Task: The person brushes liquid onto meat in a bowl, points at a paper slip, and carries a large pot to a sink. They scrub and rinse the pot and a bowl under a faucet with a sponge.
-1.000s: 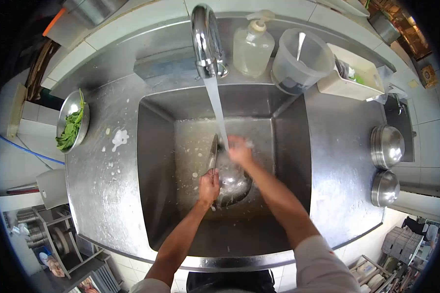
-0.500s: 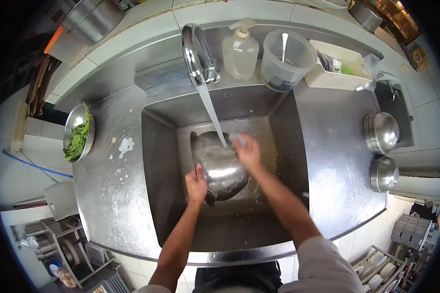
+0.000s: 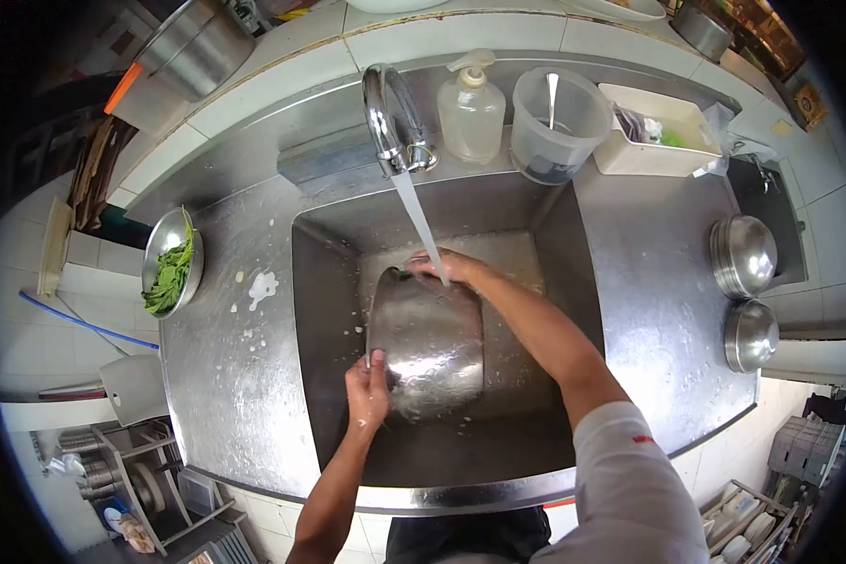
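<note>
A shiny steel pot [image 3: 428, 329] is tipped on its side in the sink [image 3: 324, 414], its curved wall facing up. My left hand [image 3: 368, 390] grips its rim at the lower left, thumb on top and fingers hidden behind. At the pot's far edge, my right hand [image 3: 446, 266] lies with curled fingers around something small that I cannot make out. Water [image 3: 416, 216] runs from the curved faucet [image 3: 385, 122] onto the right hand and the pot. Wet droplets cover the steel.
A bowl of green leaves [image 3: 171, 273] sits on the left counter. Behind the sink stand a soap pump bottle [image 3: 471, 117], a plastic tub [image 3: 556, 132] with a spoon, and a cream bin [image 3: 658, 141]. Stacked steel bowls [image 3: 744, 254] are at the right.
The pot has turned in the sink, its wall now facing up. My right hand has moved left from the pot's right side to its far edge. The left hand keeps its hold.
</note>
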Demonstrator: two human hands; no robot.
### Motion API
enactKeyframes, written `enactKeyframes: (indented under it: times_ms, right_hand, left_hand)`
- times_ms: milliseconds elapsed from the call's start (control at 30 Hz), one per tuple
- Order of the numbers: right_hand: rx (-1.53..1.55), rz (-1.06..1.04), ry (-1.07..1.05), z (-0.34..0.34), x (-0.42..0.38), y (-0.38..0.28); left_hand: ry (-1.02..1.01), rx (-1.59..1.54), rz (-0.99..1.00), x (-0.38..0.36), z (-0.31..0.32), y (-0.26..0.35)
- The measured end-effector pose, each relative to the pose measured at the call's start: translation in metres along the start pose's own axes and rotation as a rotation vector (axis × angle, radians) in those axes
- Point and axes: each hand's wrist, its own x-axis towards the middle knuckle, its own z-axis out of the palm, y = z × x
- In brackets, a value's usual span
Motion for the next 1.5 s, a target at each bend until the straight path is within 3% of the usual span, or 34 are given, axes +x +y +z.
enactKeyframes:
  times_ms: [67,100,133,267,367,433,467,500,567,600,633,667,700,733,800,833,900,967,1000,1033,1100,1167,1233,1300,1367,1400,1500]
  right_hand:
    - [0.510,0.460,-0.118,0.005,-0.002,0.021]
    - [0.510,0.451,-0.117,0.006,0.006,0.028]
    - [0.701,0.403,-0.106,0.023,-0.012,0.046]
    - [1.454,0.220,-0.027,0.107,-0.080,0.098]
    - [1.995,0.028,0.063,0.149,-0.084,0.096]
    - [2.043,0.427,0.623,0.166,-0.083,0.077]
    - [1.951,0.532,0.847,0.180,-0.076,0.083]
    - [1.949,0.528,0.855,0.194,-0.067,0.086]
    - [1.481,0.371,1.358,0.217,-0.056,0.083]
    - [1.227,0.518,1.434,0.190,-0.071,0.021]
    - [1.229,0.515,1.444,0.181,-0.078,0.004]
    - [0.616,0.291,1.534,0.172,-0.081,-0.006]
    - [0.002,0.066,1.528,0.161,-0.082,-0.015]
    - [0.003,0.067,1.532,0.145,-0.087,-0.031]
    - [-0.560,-0.120,1.037,0.105,-0.088,-0.055]
    - [-0.564,-0.115,1.041,0.090,-0.082,-0.055]
    - [-0.459,-0.353,0.787,0.058,-0.060,-0.049]
    - [0.051,-0.115,0.752,0.025,-0.042,-0.015]
    - [0.073,0.086,0.846,0.034,-0.040,0.023]
    - [0.098,0.289,0.934,0.044,-0.042,0.052]
    - [0.443,0.172,1.022,0.076,-0.101,0.031]
    - [0.616,0.007,1.166,0.129,-0.122,0.016]
    - [-0.004,-0.334,1.192,0.142,-0.124,-0.033]
    - [-0.351,-0.187,1.033,0.128,-0.121,-0.072]
    - [-0.385,-0.267,0.909,0.104,-0.100,-0.076]
    - [-0.434,-0.350,0.784,0.093,-0.093,-0.076]
    - [-0.455,-0.387,0.638,0.085,-0.091,-0.062]
  left_hand:
    - [0.069,-0.053,0.015,-0.003,-0.008,0.010]
    - [0.135,-0.110,0.032,-0.002,-0.013,0.013]
    - [0.105,-0.234,-0.102,0.001,-0.026,0.006]
    - [0.169,-0.477,-0.095,0.024,-0.025,-0.007]
    - [0.239,-0.504,-0.126,0.045,-0.016,-0.029]
    - [0.273,-0.489,-0.088,0.055,0.011,-0.026]
    - [0.341,-0.463,-0.079,0.060,0.025,-0.024]
    - [0.408,-0.436,-0.069,0.066,0.037,-0.027]
    - [0.395,-0.246,0.015,0.074,0.051,-0.038]
    - [0.427,-0.089,0.037,0.081,0.058,-0.053]
    - [0.418,-0.090,0.041,0.078,0.063,-0.051]
    - [0.448,-0.072,0.047,0.078,0.069,-0.048]
    - [0.481,-0.055,0.058,0.080,0.071,-0.044]
    - [0.425,-0.101,-0.061,0.084,0.067,-0.058]
    - [0.412,-0.087,-0.084,0.079,0.063,-0.047]
    - [0.408,-0.078,-0.114,0.073,0.064,-0.039]
    - [0.346,-0.259,-0.170,0.067,0.061,-0.028]
    - [0.416,-0.073,-0.125,0.058,0.054,-0.035]
    - [0.402,-0.261,-0.124,0.051,0.051,-0.021]
    - [0.401,-0.252,-0.123,0.051,0.043,-0.019]
    - [0.313,-0.439,-0.124,0.057,0.035,-0.017]
    - [0.343,-0.434,-0.174,0.055,0.045,-0.009]
    - [0.462,-0.317,-0.207,0.061,0.060,-0.016]
    - [0.411,-0.375,-0.241,0.070,0.061,-0.042]
    - [0.164,-0.692,-0.309,0.066,0.054,-0.038]
    - [0.169,-0.875,-0.315,0.065,0.063,-0.023]
    - [0.092,-0.950,-0.271,0.083,0.059,-0.038]
